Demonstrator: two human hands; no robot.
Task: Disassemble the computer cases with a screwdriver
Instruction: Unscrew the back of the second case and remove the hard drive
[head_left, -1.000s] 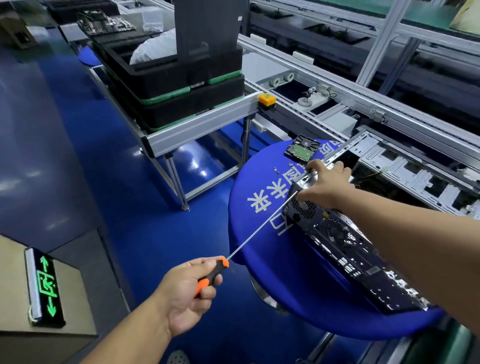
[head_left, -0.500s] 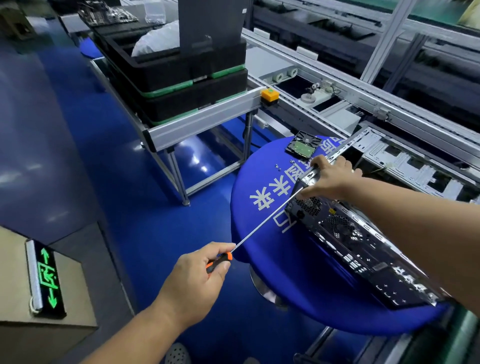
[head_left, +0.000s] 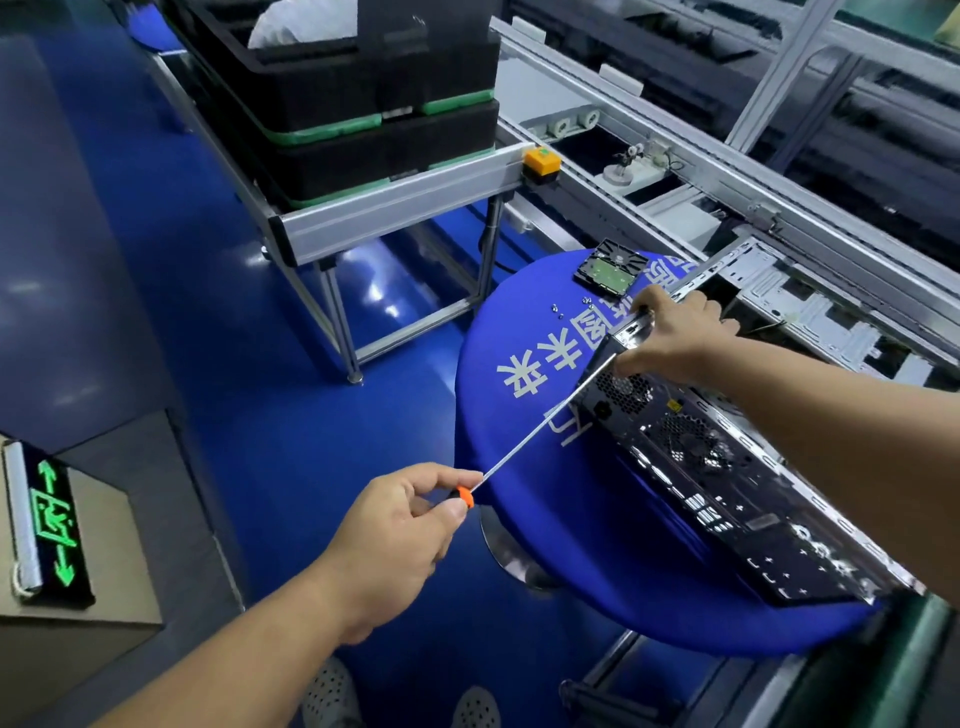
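Note:
A computer case (head_left: 727, 467) lies on its side on a round blue table (head_left: 519, 415), its black perforated rear panel facing me. My left hand (head_left: 395, 540) grips the orange-and-black handle of a long screwdriver (head_left: 524, 441). The thin shaft runs up and right to the case's near top corner, where the tip sits under my right hand. My right hand (head_left: 670, 338) grips that top corner of the case, fingers curled over the metal edge.
A hard drive (head_left: 608, 267) and a few loose screws (head_left: 558, 310) lie on the table's far side. A conveyor frame with stacked black trays (head_left: 363, 114) stands to the left rear. A metal chassis (head_left: 810, 306) lies behind the case. A green exit sign (head_left: 52, 525) rests on a box at left.
My left hand has turned on the screwdriver handle, so that less of the orange grip shows. My right hand stays on the case corner. The view has shifted slightly.

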